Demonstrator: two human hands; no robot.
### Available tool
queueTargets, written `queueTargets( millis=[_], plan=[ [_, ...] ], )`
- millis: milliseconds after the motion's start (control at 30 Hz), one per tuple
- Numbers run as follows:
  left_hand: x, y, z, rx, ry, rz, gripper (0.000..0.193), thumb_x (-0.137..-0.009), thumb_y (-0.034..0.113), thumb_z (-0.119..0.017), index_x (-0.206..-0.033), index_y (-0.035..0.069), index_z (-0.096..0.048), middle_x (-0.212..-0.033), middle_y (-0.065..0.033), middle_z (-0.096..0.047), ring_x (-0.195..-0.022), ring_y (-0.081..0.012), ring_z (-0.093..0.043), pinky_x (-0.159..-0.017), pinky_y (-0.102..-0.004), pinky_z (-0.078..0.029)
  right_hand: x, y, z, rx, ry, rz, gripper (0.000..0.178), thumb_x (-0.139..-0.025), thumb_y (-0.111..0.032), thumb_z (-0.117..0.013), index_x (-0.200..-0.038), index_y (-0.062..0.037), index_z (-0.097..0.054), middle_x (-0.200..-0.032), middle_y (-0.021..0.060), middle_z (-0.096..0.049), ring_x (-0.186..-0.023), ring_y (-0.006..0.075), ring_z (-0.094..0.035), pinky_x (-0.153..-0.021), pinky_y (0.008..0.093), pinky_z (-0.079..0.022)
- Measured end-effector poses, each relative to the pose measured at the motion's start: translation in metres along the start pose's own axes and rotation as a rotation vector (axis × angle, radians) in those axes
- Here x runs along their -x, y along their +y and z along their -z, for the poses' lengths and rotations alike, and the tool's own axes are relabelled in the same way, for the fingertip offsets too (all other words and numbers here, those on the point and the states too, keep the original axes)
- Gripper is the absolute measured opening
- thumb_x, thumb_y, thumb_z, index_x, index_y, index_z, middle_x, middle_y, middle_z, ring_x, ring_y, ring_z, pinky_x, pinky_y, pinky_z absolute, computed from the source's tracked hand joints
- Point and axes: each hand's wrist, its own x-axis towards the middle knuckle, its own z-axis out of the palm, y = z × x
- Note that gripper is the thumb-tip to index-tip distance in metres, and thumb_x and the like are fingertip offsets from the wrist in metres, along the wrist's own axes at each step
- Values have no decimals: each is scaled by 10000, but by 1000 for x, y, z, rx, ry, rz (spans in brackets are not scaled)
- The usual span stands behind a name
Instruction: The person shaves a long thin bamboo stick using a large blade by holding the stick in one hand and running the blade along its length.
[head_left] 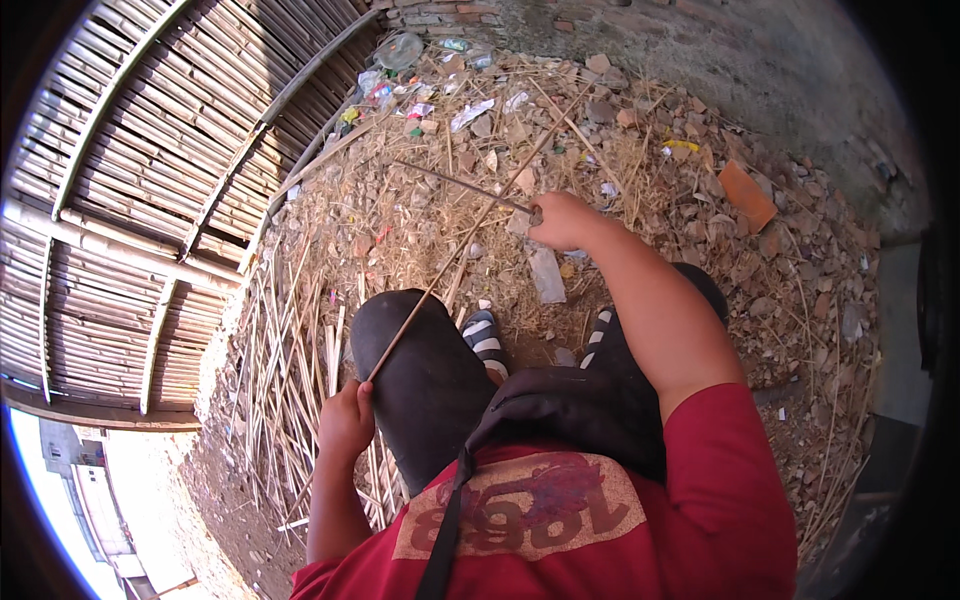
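Observation:
My left hand is closed around the lower end of a long thin bamboo strip, beside my left knee. The strip slants up and to the right, over my left thigh and out above the rubble. My right hand is a fist, stretched out ahead, around the end of a thin, dark, straight tool. That tool points left and crosses the strip just short of my right hand; whether it is a blade or a rod cannot be made out. Its gripped end is hidden by my fingers.
Loose split bamboo strips lie in a heap to my left. A bamboo slat wall rises behind them. Rubble, dry straw and litter cover the ground ahead, with a broken orange brick at right. A masonry wall closes the far side.

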Motion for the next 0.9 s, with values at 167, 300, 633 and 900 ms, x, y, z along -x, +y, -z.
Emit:
queueTargets(
  millis=[167,300,633,900],
  plan=[
    [1,-3,-10,41,-32,8,441,-1075,361,-410,-856,6,-554,-741,-293,-627,-749,-525,-611,-667,-608,-447,24,-56,-4,320,-233,247,396,-753,-253,-707,-1065,-10,-698,-1008,216,-716,-952,373,-695,-835,452,-551],
    [-4,-5,-6,69,-13,0,445,-1072,366,-412,-866,14,-589,-765,-289,-643,-771,-525,-616,-686,-607,-455,-1,-9,2,108,-162,61,386,-755,-253,-699,-1064,-21,-695,-1009,218,-709,-972,384,-686,-836,466,-547],
    [2,-1,-11,12,20,22,398,-1061,339,-452,-858,24,-585,-740,-273,-642,-735,-511,-619,-671,-610,-454,23,-53,6,293,-130,210,310,-770,-272,-706,-970,-36,-703,-964,184,-715,-931,370,-688,-811,466,-552],
    [-1,-7,-5,92,23,-35,428,-1065,351,-444,-833,15,-571,-701,-275,-614,-709,-510,-605,-639,-596,-438,-7,4,2,80,94,41,299,-765,-249,-717,-990,-52,-708,-975,165,-721,-932,362,-689,-811,467,-556]
  ],
)
